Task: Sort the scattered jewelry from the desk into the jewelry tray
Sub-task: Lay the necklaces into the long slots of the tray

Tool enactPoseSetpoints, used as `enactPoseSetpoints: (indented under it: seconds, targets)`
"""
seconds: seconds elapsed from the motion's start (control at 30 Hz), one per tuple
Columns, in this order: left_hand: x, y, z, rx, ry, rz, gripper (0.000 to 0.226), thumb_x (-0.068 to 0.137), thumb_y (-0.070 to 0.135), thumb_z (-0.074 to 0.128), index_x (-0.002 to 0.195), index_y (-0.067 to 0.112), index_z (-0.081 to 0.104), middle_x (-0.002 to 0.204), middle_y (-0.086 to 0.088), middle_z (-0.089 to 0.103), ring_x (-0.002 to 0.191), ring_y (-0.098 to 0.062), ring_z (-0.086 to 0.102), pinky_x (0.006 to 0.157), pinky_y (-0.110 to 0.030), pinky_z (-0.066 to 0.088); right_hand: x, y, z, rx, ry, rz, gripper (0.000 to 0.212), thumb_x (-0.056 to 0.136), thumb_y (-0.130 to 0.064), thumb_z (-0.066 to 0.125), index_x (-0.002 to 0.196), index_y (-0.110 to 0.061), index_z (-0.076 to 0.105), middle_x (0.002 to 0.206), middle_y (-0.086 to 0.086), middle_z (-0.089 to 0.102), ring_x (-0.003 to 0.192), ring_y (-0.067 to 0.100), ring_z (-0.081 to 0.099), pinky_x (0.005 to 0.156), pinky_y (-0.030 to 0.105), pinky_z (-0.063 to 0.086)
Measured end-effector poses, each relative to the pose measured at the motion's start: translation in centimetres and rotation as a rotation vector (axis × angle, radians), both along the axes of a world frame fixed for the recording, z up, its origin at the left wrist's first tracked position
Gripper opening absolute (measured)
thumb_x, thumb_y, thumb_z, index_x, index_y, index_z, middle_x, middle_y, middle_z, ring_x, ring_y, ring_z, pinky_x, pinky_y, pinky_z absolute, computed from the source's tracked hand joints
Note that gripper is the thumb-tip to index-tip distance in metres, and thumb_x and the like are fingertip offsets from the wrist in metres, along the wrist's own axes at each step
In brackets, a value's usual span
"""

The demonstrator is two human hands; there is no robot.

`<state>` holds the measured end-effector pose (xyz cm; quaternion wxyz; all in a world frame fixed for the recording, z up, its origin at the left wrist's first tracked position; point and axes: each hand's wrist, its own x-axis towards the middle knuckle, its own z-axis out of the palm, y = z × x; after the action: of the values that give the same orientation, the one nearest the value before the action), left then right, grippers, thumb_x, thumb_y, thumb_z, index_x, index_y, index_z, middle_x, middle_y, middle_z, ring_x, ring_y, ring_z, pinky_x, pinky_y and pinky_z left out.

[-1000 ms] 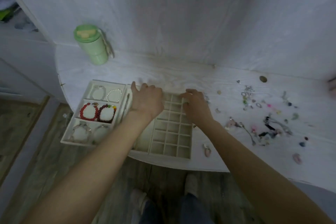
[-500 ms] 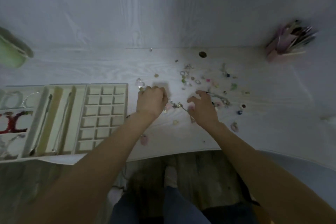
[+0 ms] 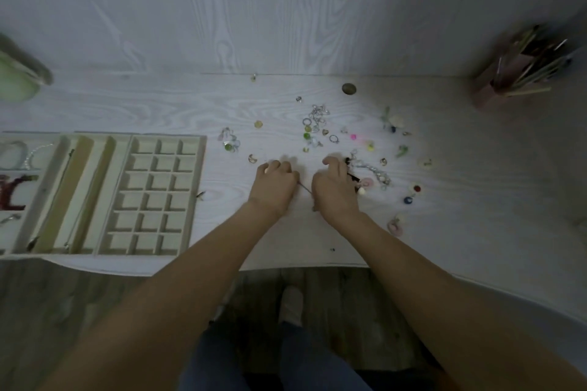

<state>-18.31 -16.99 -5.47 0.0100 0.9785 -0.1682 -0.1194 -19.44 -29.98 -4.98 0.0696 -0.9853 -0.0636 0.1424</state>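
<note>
Silver-coloured and thin, a chain (image 3: 305, 188) is seen stretched between the two hands near the middle of the bench, a little in from its front edge. The left hand (image 3: 275, 185) is curled with its fingertips pinched at one end of the chain, and the right hand (image 3: 333, 185) is curled over the other end, though whether that end is truly gripped cannot be told, since the fingers are hidden beneath the knuckles. For this step to be done well, the chain would best be lifted clear of the neighbouring pieces before it is carried, so that nothing is snagged and dragged along. The scattered jewelry (image 3: 317, 127) is spread from the hands toward the back edge and the right side of the bench, mostly rings, beads and small charms. The jewelry tray (image 3: 199, 194) is set at the left front corner. Its grid of small square cells appears unfilled, thin chains are laid in the long slots beside the grid, and bracelets, one dark red, are held in the leftmost sections. A green container (image 3: 16, 81) is partly seen at the back left, and a pink holder of sticks (image 3: 514, 73) at the back right.
</note>
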Motion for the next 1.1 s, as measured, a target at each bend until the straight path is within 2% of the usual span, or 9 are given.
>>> enactPoseSetpoints:
  seconds: [0.17, 0.33, 0.4, 0.47, 0.57, 0.67, 0.77, 0.93, 1.1]
  targets:
    - [-0.2, 0.2, -0.4, -0.040, -0.016, 0.055, 0.035, 0.089, 0.015, 0.055, 0.124, 0.015, 0.051, 0.127, -0.006, 0.046, 0.122, -0.025, 0.039, 0.104, -0.036, 0.027, 0.2, -0.3, -0.6, 0.004, -0.035, 0.095, 0.019, 0.085, -0.010, 0.061, 0.102, -0.003, 0.058, 0.144, 0.014, 0.024, 0.132, 0.029, 0.023, 0.103, 0.033, 0.028]
    - [0.7, 0.0, -0.2, -0.303, 0.119, 0.092, 0.041, 0.092, 0.017, 0.055, 0.132, 0.017, 0.048, 0.134, -0.004, 0.044, 0.124, -0.025, 0.037, 0.100, -0.035, 0.033, 1.1, -1.5, 0.4, 0.320, 0.034, -0.014, 0.014, 0.091, -0.013, 0.055, 0.094, -0.004, 0.065, 0.134, 0.010, 0.032, 0.126, 0.025, 0.026, 0.096, 0.023, 0.022]
    - [1.3, -0.1, -0.3, -0.431, 0.193, 0.073, 0.037, 0.089, 0.014, 0.061, 0.126, 0.011, 0.056, 0.133, -0.006, 0.047, 0.125, -0.027, 0.040, 0.101, -0.038, 0.036, 1.7, -1.8, 1.4, 0.491, 0.107, -0.094, 0.018, 0.093, -0.014, 0.053, 0.097, 0.000, 0.063, 0.125, 0.015, 0.043, 0.121, 0.027, 0.035, 0.092, 0.022, 0.027]
    - [1.8, 0.0, -0.3, -0.494, 0.205, 0.074, 0.022, 0.086, 0.011, 0.064, 0.108, 0.006, 0.067, 0.128, -0.010, 0.053, 0.123, -0.028, 0.044, 0.101, -0.035, 0.037, 2.2, -1.9, 2.8, 0.733, 0.187, -0.210, 0.019, 0.095, -0.011, 0.050, 0.092, 0.004, 0.061, 0.106, 0.020, 0.057, 0.106, 0.031, 0.051, 0.087, 0.032, 0.041]
    - [2.2, 0.3, 0.8, -0.640, 0.219, 0.191, 0.011, 0.087, 0.009, 0.062, 0.094, 0.002, 0.067, 0.116, -0.013, 0.059, 0.109, -0.026, 0.054, 0.090, -0.024, 0.037, 2.7, -1.8, 4.6, 1.005, 0.279, -0.346, 0.012, 0.096, -0.010, 0.046, 0.087, -0.010, 0.053, 0.087, -0.001, 0.063, 0.090, 0.014, 0.060, 0.073, 0.022, 0.044]
    - [2.6, 1.0, 2.2, -0.854, 0.234, 0.337, 0.005, 0.092, 0.008, 0.054, 0.089, 0.010, 0.058, 0.101, -0.008, 0.066, 0.098, -0.024, 0.062, 0.081, -0.027, 0.045, 3.4, -1.9, 5.1, 1.177, 0.302, -0.467, 0.010, 0.097, -0.009, 0.044, 0.088, -0.011, 0.049, 0.079, 0.000, 0.064, 0.084, 0.012, 0.063, 0.076, 0.025, 0.045]
    - [3.1, 2.2, 3.5, -1.076, 0.302, 0.427, 0.018, 0.094, 0.003, 0.048, 0.082, 0.017, 0.051, 0.080, -0.002, 0.067, 0.084, -0.021, 0.065, 0.083, -0.035, 0.049, 4.0, -2.1, 5.6, 1.362, 0.323, -0.597, 0.018, 0.098, -0.006, 0.044, 0.082, -0.012, 0.050, 0.074, 0.002, 0.058, 0.077, 0.016, 0.063, 0.077, 0.027, 0.050]
    - [3.6, 3.0, 6.1, -1.284, 0.317, 0.506, 0.018, 0.094, -0.003, 0.048, 0.082, 0.009, 0.054, 0.072, -0.007, 0.059, 0.066, -0.017, 0.057, 0.072, -0.025, 0.050, 4.5, -2.4, 6.3, 1.492, 0.343, -0.637, 0.016, 0.097, -0.004, 0.048, 0.082, -0.007, 0.055, 0.074, 0.005, 0.054, 0.065, 0.014, 0.053, 0.059, 0.019, 0.050]
    - [4.1, 3.5, 7.0, -1.070, 0.265, 0.453, 0.010, 0.092, 0.006, 0.055, 0.084, 0.012, 0.058, 0.073, 0.002, 0.059, 0.066, -0.008, 0.056, 0.057, -0.009, 0.042, 5.4, -3.0, 6.7, 1.511, 0.258, -0.666, 0.016, 0.095, -0.001, 0.050, 0.082, -0.006, 0.058, 0.073, 0.005, 0.056, 0.064, 0.012, 0.052, 0.058, 0.015, 0.051]
